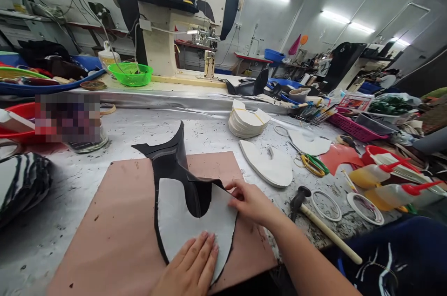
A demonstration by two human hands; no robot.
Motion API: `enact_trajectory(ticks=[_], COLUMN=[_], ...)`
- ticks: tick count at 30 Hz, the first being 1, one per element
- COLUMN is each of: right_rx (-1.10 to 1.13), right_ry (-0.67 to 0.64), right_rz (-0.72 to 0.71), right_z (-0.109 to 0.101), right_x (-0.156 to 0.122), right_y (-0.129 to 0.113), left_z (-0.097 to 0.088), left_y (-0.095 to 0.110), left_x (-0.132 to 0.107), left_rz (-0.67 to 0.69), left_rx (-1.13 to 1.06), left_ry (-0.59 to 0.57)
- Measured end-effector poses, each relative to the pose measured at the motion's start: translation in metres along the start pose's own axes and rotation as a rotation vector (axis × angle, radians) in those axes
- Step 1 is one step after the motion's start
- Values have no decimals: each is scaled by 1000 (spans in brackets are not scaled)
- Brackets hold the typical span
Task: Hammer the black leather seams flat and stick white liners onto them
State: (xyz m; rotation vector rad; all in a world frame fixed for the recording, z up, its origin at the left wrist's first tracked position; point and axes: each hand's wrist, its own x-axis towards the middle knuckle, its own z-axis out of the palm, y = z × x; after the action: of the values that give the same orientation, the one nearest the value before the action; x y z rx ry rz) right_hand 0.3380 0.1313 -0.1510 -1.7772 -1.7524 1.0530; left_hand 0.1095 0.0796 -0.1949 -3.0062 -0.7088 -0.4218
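Observation:
A black shoe upper [171,163] lies on a pinkish board [104,217], its pointed back part standing up at the far side. On its near half rests a white U-shaped piece [171,207], with black edge showing around it. My left hand [193,261] presses flat on the lower part of the white piece, fingers stretched out. With bent fingers, my right hand [253,203] pinches the upper's right edge near the tip of the white piece. The underside of the upper is hidden.
A hammer [319,221] lies right of the board, near white rings of tape [326,205]. Stacked white pieces [247,121] and a white sole-shaped stack [267,165] sit beyond. Scissors [312,163] and glue bottles [373,175] are rightward. A sewing machine [157,40] stands behind.

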Motion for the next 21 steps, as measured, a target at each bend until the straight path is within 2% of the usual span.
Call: enact_trajectory(ticks=[2, 7, 10, 13, 16, 19, 21], right_rx=[16, -48, -117, -223, -315, -393, -429], right_ry=[-2, 51, 111, 186, 167, 131, 183], right_rz=[11, -11, -63, -236, -380, -370, -373], right_z=[-4, 2, 11, 22, 31, 37, 41], right_x=[8, 12, 8, 5, 8, 15, 18], right_y=[4, 4, 0, -2, -2, -1, 2], left_z=[0, -9, -11, -9, -4, 3, 8], left_y=[0, 2, -1, -4, -4, -3, -3], left_x=[8, 45, 61, 61, 54, 49, 47], left_rz=[-4, -157, -204, -206, -205, -199, -197], left_rx=[9, 43, 65, 57, 55, 84, 100], left_ry=[-40, -284, -317, -289, -240, -100, 47])
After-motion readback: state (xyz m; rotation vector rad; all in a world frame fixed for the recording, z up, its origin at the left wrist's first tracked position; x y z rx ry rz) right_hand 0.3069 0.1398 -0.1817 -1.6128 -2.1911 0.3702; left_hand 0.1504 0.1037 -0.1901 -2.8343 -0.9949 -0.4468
